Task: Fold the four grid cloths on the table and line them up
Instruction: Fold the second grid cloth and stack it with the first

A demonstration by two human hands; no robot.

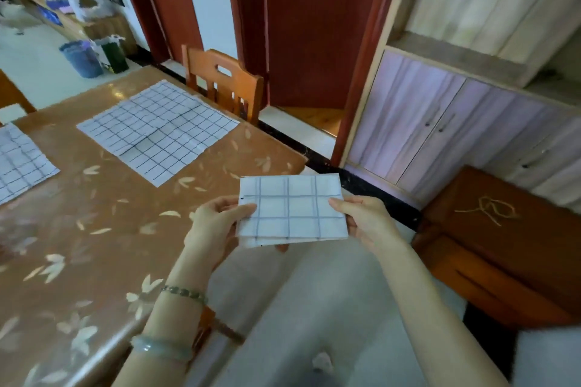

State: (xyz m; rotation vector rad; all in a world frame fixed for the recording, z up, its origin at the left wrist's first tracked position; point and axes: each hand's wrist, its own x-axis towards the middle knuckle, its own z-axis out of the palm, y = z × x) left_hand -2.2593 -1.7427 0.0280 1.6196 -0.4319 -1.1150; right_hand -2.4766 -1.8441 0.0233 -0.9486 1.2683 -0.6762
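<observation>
Your left hand (217, 223) & right hand (361, 220) pinch the folded grid cloth (292, 214) by its side edges, off the worktop (94, 229); two unfolded cloths (157, 129) lie flat.

The folded cloth (292, 212) is white with dark grid lines. It is folded into a small rectangle of several layers, whose edges show along its lower side. It is held level in the air just past the desk's (78, 229) corner, its short ends pinched by the left hand (217, 223) and the right hand (364, 220), thumbs on top. A second cloth (157, 129) lies spread open and flat on the far part of the desk, creased and turned cornerwise. A third cloth (19, 163) lies open on the desk at the left, cut off by the frame, apart from the second.
</observation>
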